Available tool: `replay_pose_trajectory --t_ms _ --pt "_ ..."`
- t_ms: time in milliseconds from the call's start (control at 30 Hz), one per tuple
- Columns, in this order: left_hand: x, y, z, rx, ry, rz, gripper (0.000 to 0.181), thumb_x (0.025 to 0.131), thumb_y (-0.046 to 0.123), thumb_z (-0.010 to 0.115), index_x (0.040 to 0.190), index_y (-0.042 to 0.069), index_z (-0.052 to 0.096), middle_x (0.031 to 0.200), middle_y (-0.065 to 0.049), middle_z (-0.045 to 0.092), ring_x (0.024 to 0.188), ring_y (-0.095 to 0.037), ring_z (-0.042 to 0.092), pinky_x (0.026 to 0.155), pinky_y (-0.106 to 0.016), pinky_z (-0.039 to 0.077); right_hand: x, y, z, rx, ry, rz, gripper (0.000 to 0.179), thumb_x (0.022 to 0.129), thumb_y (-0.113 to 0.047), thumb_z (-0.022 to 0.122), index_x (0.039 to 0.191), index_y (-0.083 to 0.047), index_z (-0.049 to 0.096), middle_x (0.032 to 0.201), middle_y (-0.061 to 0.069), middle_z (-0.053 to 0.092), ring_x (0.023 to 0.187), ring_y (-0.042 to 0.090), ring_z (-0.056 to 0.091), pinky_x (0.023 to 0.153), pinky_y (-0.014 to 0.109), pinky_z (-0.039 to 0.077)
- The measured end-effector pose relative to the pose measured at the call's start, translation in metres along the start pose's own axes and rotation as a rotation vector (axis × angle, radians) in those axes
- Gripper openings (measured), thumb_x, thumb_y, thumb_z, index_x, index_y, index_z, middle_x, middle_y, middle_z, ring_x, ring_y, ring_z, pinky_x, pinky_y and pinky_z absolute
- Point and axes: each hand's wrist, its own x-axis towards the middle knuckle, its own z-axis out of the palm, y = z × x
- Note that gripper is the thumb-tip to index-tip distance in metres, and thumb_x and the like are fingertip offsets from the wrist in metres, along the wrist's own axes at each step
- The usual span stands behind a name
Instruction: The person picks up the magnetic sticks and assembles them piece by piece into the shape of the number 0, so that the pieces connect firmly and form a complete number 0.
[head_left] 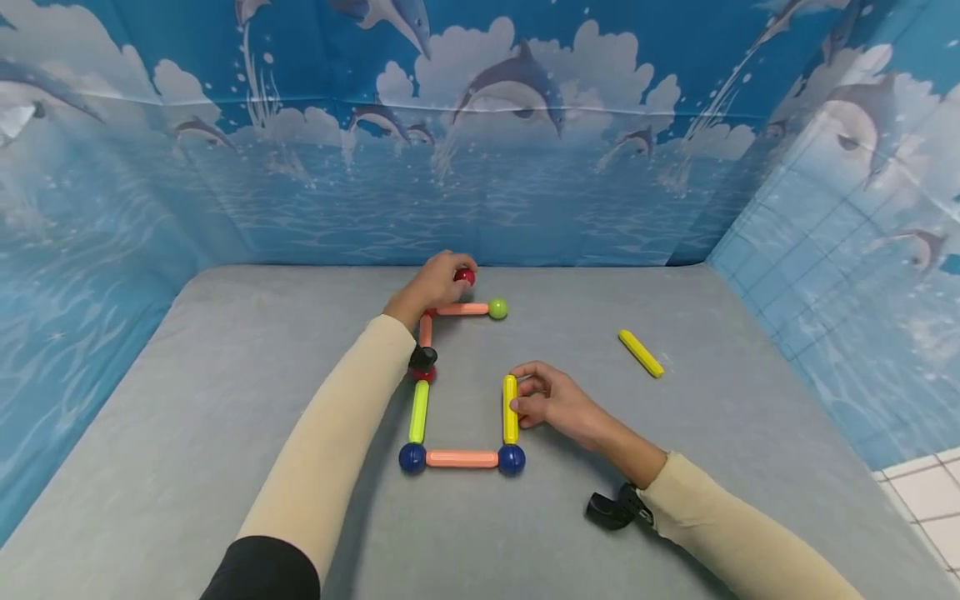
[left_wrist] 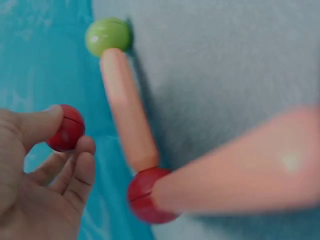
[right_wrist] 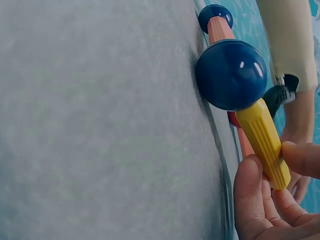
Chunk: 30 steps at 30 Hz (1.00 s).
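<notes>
My left hand [head_left: 437, 281] pinches a red ball [left_wrist: 72, 131] between thumb and fingers, near the far edge of the table. Close by, a salmon rod [head_left: 462, 309] runs to a green ball [head_left: 498, 308]. Its other end meets a second red ball [left_wrist: 150, 196], from which another salmon rod [left_wrist: 240, 175] extends. With thumb and fingertips, my right hand [head_left: 558, 404] holds a yellow rod [right_wrist: 263, 142], whose near end meets a dark blue ball [head_left: 512, 460]. From there a salmon rod [head_left: 462, 459] leads left to another blue ball [head_left: 412, 458].
A yellow-green rod [head_left: 418, 412] joins the left blue ball to a red ball [head_left: 425, 373], partly hidden by the left wrist's black camera [head_left: 423, 358]. To the right lies a loose yellow rod [head_left: 641, 353] on the grey table [head_left: 720, 417]. A dolphin-print curtain [head_left: 480, 200] hangs behind.
</notes>
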Motion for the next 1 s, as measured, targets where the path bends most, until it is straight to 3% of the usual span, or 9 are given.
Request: replay_pose_trajectory --t_ms 267,433,633,800,1000 --pt "-0.028 0.005 -0.007 -0.058 -0.032 0.171 0.037 0.102 0.018 0.054 0.139 0.021 0.059 0.140 -0.008 0.054 0.102 -0.023 0.053 0.081 -0.034 0.046 0.001 -0.003 -0.002 -0.017 0.014 0.041 0.047 0.096 -0.011 0.061 0.139 -0.003 0.044 0.111 0.014 0.058 0.085 0.015 0.066 0.079 0.035 0.060" --pt "-0.046 0.005 -0.004 -0.115 -0.063 0.203 0.036 0.099 0.014 0.060 0.135 0.017 0.062 0.140 -0.008 0.054 0.089 -0.022 0.052 0.074 -0.029 0.045 0.006 -0.006 0.002 -0.015 0.011 0.062 0.046 0.096 -0.011 0.062 0.138 -0.005 0.044 0.111 0.014 0.059 0.086 0.016 0.065 0.079 0.035 0.060" --pt "-0.062 0.015 0.007 -0.107 -0.133 0.254 0.041 0.096 0.005 0.061 0.136 0.015 0.061 0.135 -0.010 0.055 0.097 -0.023 0.055 0.082 -0.030 0.049 0.007 -0.005 0.002 -0.013 0.015 0.065 0.047 0.096 -0.012 0.061 0.139 -0.004 0.044 0.110 0.014 0.059 0.085 0.016 0.065 0.080 0.035 0.060" --pt "-0.065 0.021 0.018 -0.032 -0.142 0.328 0.044 0.096 0.006 0.063 0.139 0.014 0.058 0.138 -0.008 0.057 0.105 -0.022 0.057 0.092 -0.034 0.051 0.006 -0.004 0.001 -0.006 0.014 0.051 0.049 0.096 -0.013 0.062 0.140 -0.001 0.043 0.110 0.014 0.059 0.084 0.015 0.065 0.080 0.035 0.060" --pt "-0.066 0.025 0.027 0.031 -0.161 0.342 0.045 0.094 0.009 0.066 0.138 0.011 0.057 0.144 -0.006 0.055 0.108 -0.021 0.063 0.094 -0.035 0.053 0.007 -0.004 0.003 0.015 0.031 0.078 0.049 0.095 -0.012 0.063 0.139 -0.001 0.045 0.111 0.013 0.060 0.085 0.014 0.065 0.080 0.033 0.060"
